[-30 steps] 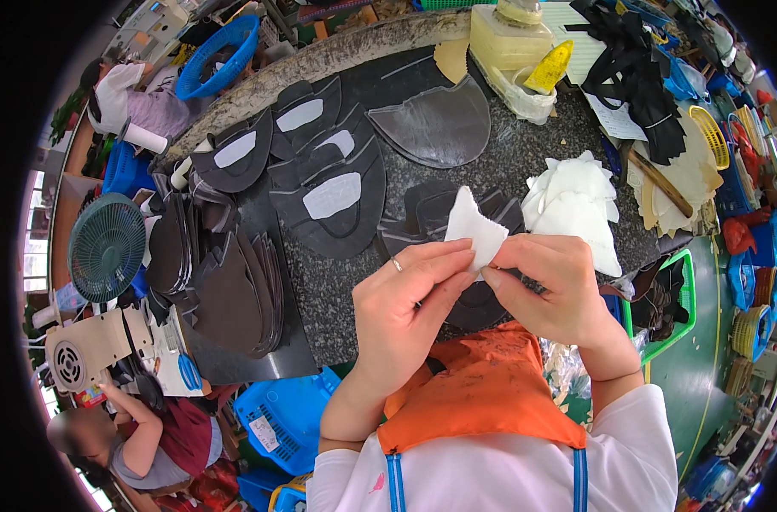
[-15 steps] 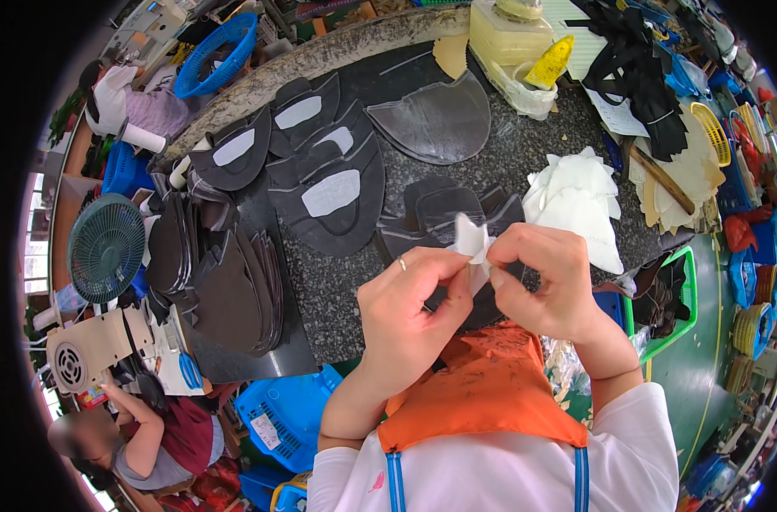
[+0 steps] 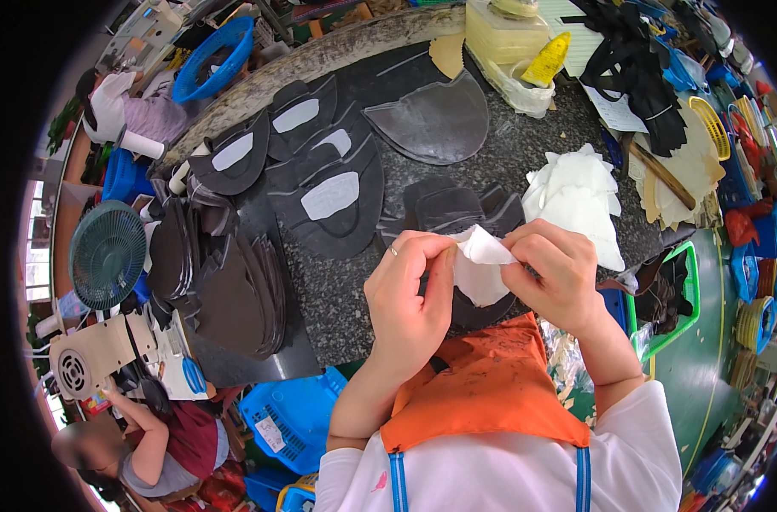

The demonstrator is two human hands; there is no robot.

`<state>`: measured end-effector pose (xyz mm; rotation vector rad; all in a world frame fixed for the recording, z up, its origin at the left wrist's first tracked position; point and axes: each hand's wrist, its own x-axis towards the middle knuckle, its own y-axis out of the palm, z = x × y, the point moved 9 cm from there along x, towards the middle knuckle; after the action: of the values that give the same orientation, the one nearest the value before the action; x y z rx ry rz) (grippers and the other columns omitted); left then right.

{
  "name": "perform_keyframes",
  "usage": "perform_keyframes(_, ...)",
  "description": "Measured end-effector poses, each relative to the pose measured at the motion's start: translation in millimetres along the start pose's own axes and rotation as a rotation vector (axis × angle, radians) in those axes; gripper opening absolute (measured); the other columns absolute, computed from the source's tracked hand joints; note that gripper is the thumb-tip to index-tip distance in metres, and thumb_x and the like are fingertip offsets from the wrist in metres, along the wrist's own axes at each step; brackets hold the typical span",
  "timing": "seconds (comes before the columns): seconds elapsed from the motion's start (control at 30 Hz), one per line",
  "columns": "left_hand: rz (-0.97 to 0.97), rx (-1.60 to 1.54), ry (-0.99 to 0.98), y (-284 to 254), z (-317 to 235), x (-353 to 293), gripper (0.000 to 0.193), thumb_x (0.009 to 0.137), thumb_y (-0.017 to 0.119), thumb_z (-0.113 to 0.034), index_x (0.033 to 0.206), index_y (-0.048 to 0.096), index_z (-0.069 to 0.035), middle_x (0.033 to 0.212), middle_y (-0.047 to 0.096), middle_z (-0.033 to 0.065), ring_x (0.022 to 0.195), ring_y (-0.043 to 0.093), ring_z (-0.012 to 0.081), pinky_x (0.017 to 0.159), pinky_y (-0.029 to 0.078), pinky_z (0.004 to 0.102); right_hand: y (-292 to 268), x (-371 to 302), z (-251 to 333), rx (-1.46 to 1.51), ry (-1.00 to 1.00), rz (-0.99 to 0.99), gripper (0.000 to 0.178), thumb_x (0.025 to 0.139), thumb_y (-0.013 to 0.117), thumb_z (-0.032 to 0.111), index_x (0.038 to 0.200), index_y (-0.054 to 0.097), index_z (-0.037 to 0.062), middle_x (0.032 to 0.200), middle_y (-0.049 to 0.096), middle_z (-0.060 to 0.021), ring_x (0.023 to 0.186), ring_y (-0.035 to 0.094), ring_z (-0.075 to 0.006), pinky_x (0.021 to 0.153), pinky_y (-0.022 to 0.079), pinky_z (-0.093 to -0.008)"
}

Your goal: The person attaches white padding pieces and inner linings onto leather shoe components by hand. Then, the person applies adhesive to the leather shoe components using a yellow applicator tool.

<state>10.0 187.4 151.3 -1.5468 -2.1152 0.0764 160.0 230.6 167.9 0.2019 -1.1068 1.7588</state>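
Between my hands is a small white patch [image 3: 480, 283], its upper part folded over, the rest hanging down. My left hand [image 3: 408, 286] pinches its upper left corner; my right hand [image 3: 552, 269] pinches the right side. Behind and below it on the dark worktop [image 3: 320, 303] lie black shoe upper pieces [image 3: 444, 206], partly hidden by the patch and my hands. To the left are more black upper pieces [image 3: 330, 205] with white patches on them. A stack of white cut pieces [image 3: 567, 205] lies beyond my right hand.
Stacks of dark curved pieces [image 3: 239, 299] stand on the left. A plastic container [image 3: 503, 38], a yellow cone-shaped thing [image 3: 548, 60] and a wooden stick [image 3: 661, 175] lie farther back. A green crate [image 3: 691, 294] is right, a blue basket [image 3: 290, 418] lower left. Another person [image 3: 162, 435] sits left.
My hands have moved a little apart. The white patch, crumpled between my fingertips before, is now spread wider and hangs down, with its top folded over.
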Motion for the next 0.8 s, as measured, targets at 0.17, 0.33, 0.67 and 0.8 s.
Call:
perform_keyframes(0.17,-0.357,-0.513,-0.284,-55.9,70.4,-0.8,0.013,0.098,0.054,-0.010,0.099,0.061,0.001,0.086,0.064,0.0038,0.073,0.059,0.0072,0.066,0.048,0.0232,-65.7,-28.4,-55.5,-0.035,0.443,-0.267,0.026,0.078,0.069,0.003,0.064,0.046,0.0018,0.057,0.042,-0.0059,0.050,0.039,-0.0096,0.047,0.032,-0.0257)
perform_keyframes(0.33,-0.411,-0.737,-0.260,-65.6,93.8,2.5,0.015,0.098,0.055,-0.009,0.101,0.060,0.005,0.092,0.065,0.0060,0.081,0.062,0.0104,0.070,0.053,0.0254,-73.3,-60.8,-116.4,0.179,0.670,-0.282,0.034,0.091,0.066,0.013,0.065,0.046,0.0026,0.063,0.039,0.0080,0.061,0.035,-0.0022,0.052,0.028,-0.0222)
perform_keyframes(0.67,-0.368,-0.902,-0.362,-60.4,107.3,-0.8,0.015,0.099,0.052,-0.010,0.102,0.060,0.003,0.097,0.068,0.0122,0.085,0.069,0.0180,0.074,0.059,0.0328,-113.1,-116.1,-192.3,-0.371,0.840,-0.230,0.026,0.080,0.073,0.016,0.100,0.059,0.0048,0.077,0.058,-0.0049,0.064,0.054,-0.0138,0.062,0.046,-0.0290)
perform_keyframes(0.8,-0.346,-0.989,-0.432,-36.8,104.0,-7.5,0.015,0.099,0.053,-0.010,0.102,0.060,0.003,0.094,0.068,0.0109,0.082,0.068,0.0170,0.073,0.059,0.0315,-102.4,-86.3,-157.7,-0.714,0.626,-0.123,0.043,0.075,0.070,0.004,0.115,0.058,0.0122,0.109,0.056,-0.0093,0.095,0.057,-0.0238,0.085,0.046,-0.0362)
